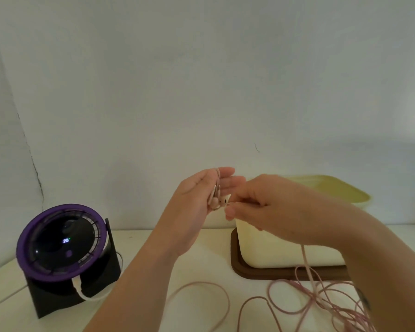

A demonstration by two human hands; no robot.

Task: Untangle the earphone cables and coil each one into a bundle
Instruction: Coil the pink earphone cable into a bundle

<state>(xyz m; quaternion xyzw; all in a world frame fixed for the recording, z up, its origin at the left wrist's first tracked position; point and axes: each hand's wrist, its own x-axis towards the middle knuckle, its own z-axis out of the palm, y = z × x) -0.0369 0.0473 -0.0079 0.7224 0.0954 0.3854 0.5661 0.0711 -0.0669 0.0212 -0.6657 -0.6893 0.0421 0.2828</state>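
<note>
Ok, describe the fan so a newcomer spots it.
On the white table, look to the left end. The fan stands there on a black base. Only it has a purple ring; the tub at right is plain cream.

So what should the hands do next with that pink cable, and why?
Probably the right hand should draw the pink cable it pinches round the straight fingers of the left hand: the earbuds lie against that palm, while most of the cable trails down into loose, tangled loops on the table.
</note>
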